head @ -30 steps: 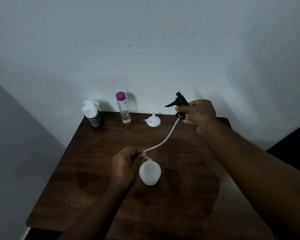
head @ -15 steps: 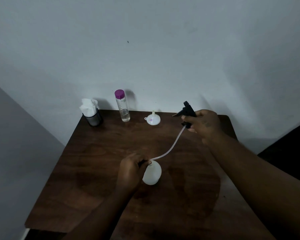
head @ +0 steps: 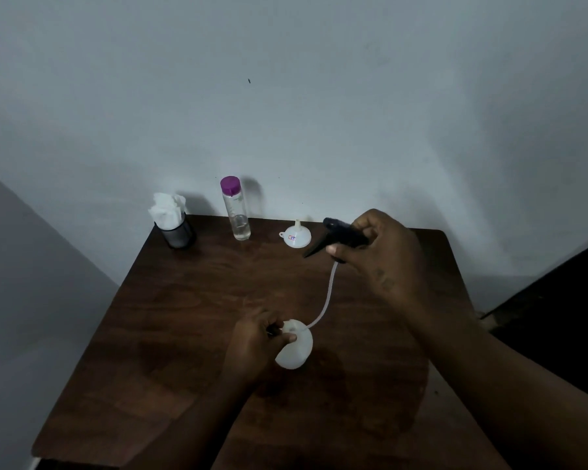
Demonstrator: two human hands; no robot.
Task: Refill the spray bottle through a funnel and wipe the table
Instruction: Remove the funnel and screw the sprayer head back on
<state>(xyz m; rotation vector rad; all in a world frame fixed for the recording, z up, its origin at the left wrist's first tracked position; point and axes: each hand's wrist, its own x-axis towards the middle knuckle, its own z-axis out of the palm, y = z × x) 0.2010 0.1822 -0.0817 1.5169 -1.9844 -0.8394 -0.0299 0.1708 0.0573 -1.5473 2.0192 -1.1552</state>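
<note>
Near the middle of the table (head: 184, 317) stands the bottle (head: 296, 351), a small white plastic body with its mouth uncovered. The left hand (head: 255, 340) has its fingers curled round the neck and shoulder. To the far right the right hand (head: 381, 259) is closed on the black spray head (head: 336, 234), thumb underneath, lifted clear of the wood. A thin tube (head: 327, 296) sags from the head back to the bottle's mouth; whether its tip is inside I cannot tell. The bottle looks thin-walled and light, likely near empty, so it would tip or skid at a nudge and dent if squeezed. The neck, where the wall is stiffest, seems the right place to hold it, and that hold should be kept through the pour. The tube is limp and springy and may flick drops when it comes free, so the rigid head is best carried by its collar. At the far edge the funnel (head: 296, 236) rests mouth down, small and light; I would take it by the rim and expect it to wobble in the neck. Left of it stands the refill bottle (head: 235, 212), purple-capped and clear, with a little liquid low down. It looks smooth, so grip it round the middle. Tissues (head: 167, 208) stand at the far left.
</note>
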